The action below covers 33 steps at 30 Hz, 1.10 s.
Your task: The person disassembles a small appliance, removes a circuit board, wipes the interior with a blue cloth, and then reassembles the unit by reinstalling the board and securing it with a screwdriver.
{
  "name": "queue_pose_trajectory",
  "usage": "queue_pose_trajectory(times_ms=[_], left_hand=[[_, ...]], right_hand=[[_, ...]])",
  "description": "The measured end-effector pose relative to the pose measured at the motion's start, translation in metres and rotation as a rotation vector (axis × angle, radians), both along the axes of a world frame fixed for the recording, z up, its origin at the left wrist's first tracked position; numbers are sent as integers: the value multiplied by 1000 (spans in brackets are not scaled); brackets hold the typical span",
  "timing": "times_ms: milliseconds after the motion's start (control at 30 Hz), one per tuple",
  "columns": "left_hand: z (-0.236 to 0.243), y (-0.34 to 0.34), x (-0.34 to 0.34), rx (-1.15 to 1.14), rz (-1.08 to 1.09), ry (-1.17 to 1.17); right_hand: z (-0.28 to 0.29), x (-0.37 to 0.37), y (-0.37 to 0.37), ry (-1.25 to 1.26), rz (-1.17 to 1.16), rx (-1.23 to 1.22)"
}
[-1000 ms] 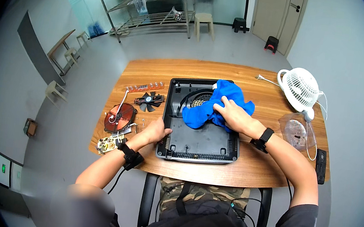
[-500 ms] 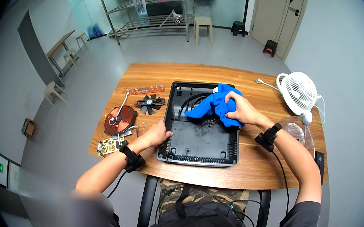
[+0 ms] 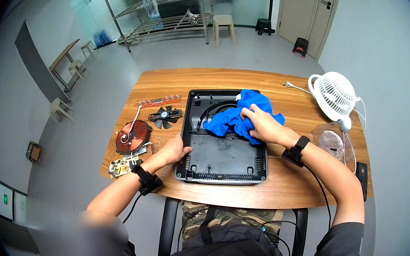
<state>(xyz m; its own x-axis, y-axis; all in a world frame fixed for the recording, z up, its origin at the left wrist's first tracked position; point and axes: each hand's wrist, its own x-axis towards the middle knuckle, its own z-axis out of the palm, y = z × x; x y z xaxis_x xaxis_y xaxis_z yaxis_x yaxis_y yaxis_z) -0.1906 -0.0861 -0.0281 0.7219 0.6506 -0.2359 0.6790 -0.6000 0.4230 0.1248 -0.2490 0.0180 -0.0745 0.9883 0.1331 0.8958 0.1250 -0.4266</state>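
A black plastic housing [image 3: 219, 160] with a round grille lies on the wooden table [image 3: 218, 192]. My left hand [image 3: 173, 149] grips its left edge. My right hand [image 3: 261, 124] is closed on a crumpled blue cloth [image 3: 226, 120], pressed over the grille and upper right of the housing. Left of the housing are a black fan blade [image 3: 164, 116], an orange strip board [image 3: 160, 100], a red-brown coil disc [image 3: 133, 136] with white wires and a circuit board [image 3: 122, 167].
On the table's right stand a white fan [image 3: 333, 94] with cord and plug, a clear plastic piece [image 3: 337, 143] and a dark oblong item [image 3: 360, 181]. Beyond are a metal rack [image 3: 157, 16], pale stools [image 3: 223, 21], dark stools [image 3: 300, 45] and a door [image 3: 302, 18].
My right hand and the cloth have shifted about over the grille, the cloth bunching then spreading out again to the right. My left hand stays on the housing's edge.
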Motion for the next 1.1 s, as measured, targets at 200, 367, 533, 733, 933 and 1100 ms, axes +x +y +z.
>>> queue_pose_trajectory(times_ms=[200,367,533,733,933,1100], left_hand=[[1,-2,3,3,26,34],[28,-11,8,-157,110,116],[30,5,15,-23,-2,306],[94,-18,58,339,-63,190],[94,-88,152,166,-249,197],[81,-116,188,108,-219,261]], right_hand=[[22,33,3,119,-80,293],[64,61,-16,103,-328,351],[83,78,-42,127,-506,440],[60,79,-55,166,-594,368],[26,81,-68,183,-645,411],[31,90,-80,190,-770,539]])
